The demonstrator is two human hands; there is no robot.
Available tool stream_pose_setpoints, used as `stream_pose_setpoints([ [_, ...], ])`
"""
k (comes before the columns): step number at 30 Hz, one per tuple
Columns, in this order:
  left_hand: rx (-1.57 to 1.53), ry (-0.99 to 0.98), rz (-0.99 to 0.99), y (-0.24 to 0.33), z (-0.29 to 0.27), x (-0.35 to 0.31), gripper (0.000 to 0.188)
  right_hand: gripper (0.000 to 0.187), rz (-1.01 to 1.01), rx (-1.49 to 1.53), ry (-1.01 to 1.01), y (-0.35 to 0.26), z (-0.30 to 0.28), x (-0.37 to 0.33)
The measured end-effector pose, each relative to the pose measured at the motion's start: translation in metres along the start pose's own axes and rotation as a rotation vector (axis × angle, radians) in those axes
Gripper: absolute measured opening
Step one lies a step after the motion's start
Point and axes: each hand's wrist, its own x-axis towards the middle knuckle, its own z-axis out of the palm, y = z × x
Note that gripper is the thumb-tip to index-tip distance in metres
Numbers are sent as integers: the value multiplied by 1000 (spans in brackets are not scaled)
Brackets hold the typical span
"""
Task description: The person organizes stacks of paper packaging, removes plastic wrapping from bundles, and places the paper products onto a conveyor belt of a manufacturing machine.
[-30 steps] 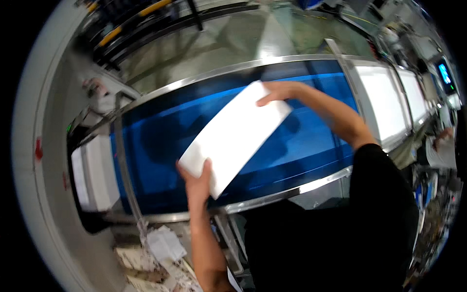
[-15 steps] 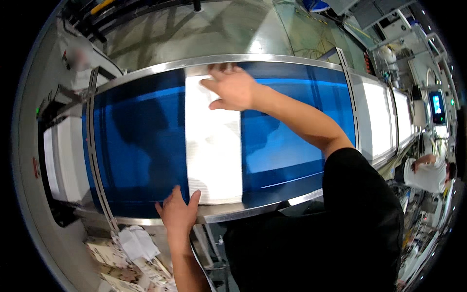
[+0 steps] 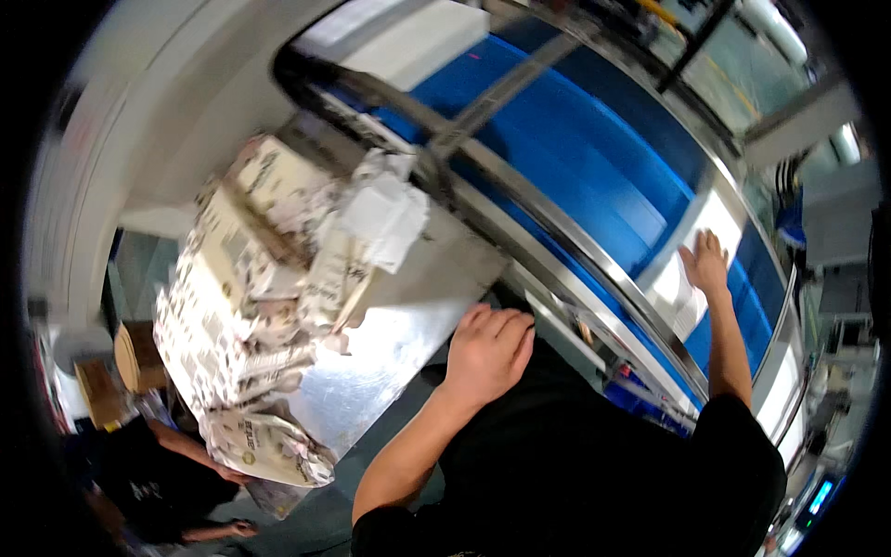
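White stack (image 3: 666, 278) across the blue belt (image 3: 575, 167), one hand upon it

We find the right hand (image 3: 707, 265) resting on the stack toward the belt's far edge, fingers slightly spread, pinching nothing that we can see; the left hand (image 3: 487, 357) is just beside the right corner of the metal bench (image 3: 371, 362), fingers curled close together, contents undeterminable; in our judgement, uneven one-handed pressure could skew the stack or shift its top sheets, and a careless brush of the left arm could drag crumpled wrapping (image 3: 264, 446) off the bench's near edge
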Motion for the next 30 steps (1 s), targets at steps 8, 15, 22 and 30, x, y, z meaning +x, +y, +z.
stream_pose_setpoints([
  [8, -52, 188, -281, -39, -48, -140, 10, 26, -668, 598, 374, -279, -115, -59],
  [15, 58, 261, -512, -43, -83, -213, 12, 29, -1243, 848, 4, -579, -151, -132],
  [22, 37, 432, -803, -33, -88, -250, 17, 24, -1313, 555, 143, -669, -127, -154],
  [30, 113, 604, -681, -26, -133, -205, 20, 19, -1181, 1415, 295, -572, -297, -116],
])
